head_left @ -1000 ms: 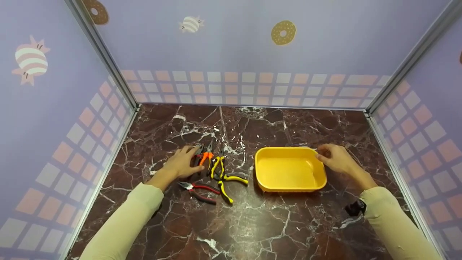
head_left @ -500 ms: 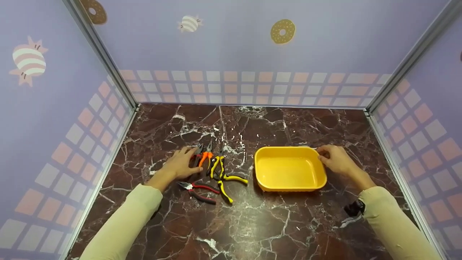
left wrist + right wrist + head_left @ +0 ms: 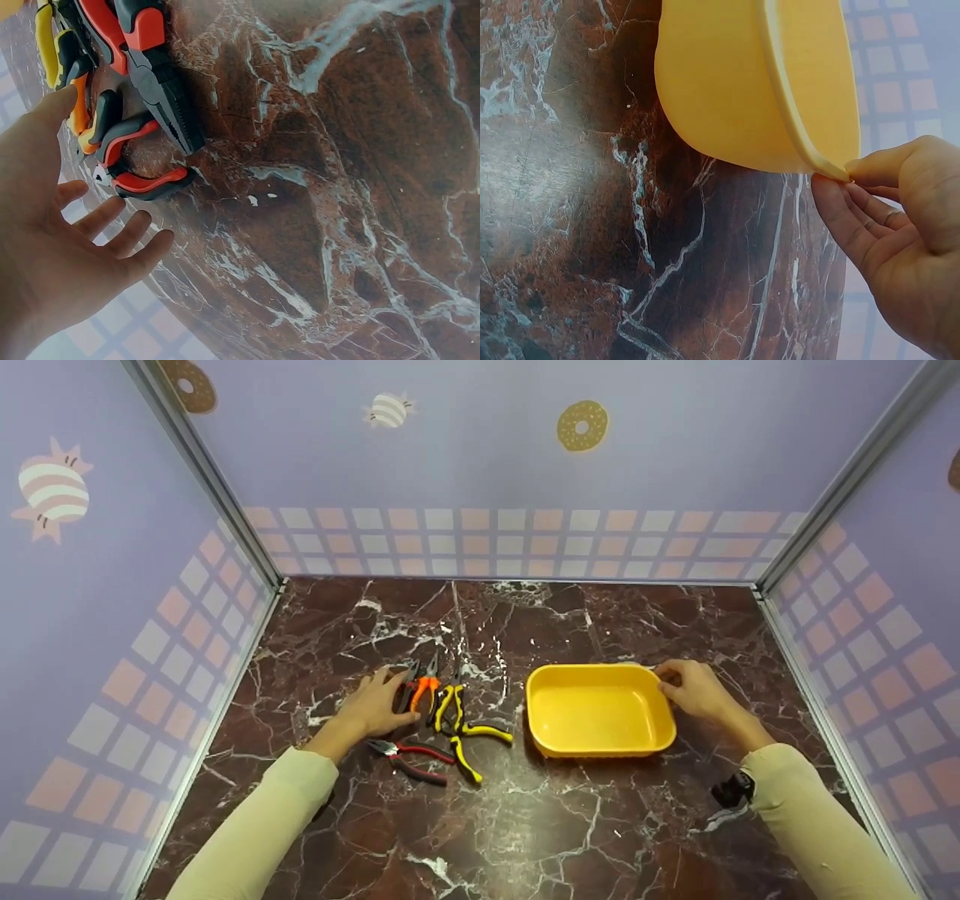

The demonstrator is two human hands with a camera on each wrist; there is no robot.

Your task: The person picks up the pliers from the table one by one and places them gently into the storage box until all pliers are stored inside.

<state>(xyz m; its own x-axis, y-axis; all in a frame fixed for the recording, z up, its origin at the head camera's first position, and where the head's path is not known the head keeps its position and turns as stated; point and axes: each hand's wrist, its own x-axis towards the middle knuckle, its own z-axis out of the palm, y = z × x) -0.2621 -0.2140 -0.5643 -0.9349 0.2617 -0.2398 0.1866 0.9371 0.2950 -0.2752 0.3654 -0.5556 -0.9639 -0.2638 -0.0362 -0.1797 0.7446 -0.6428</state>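
**Grabbing one pair of pliers without dragging the pile**

So my right hand (image 3: 699,690) is pinching the rim of the yellow tub (image 3: 600,712) at its far right corner; the tub sits upright on the tabletop (image 3: 525,825), apart from the tools. My left hand (image 3: 375,706) is loose, fingers spread, right beside the pliers. Can't tell if it's touching any.

I think the step is gripping the red-and-black pair (image 3: 154,184) by my fingers. I'd slip my thumb between it and the orange pliers (image 3: 425,686), then close on both handles together. The yellow-and-black handles (image 3: 489,730) look crossed, so lift straight up. Light pinch on the tub; pulling could tip it.
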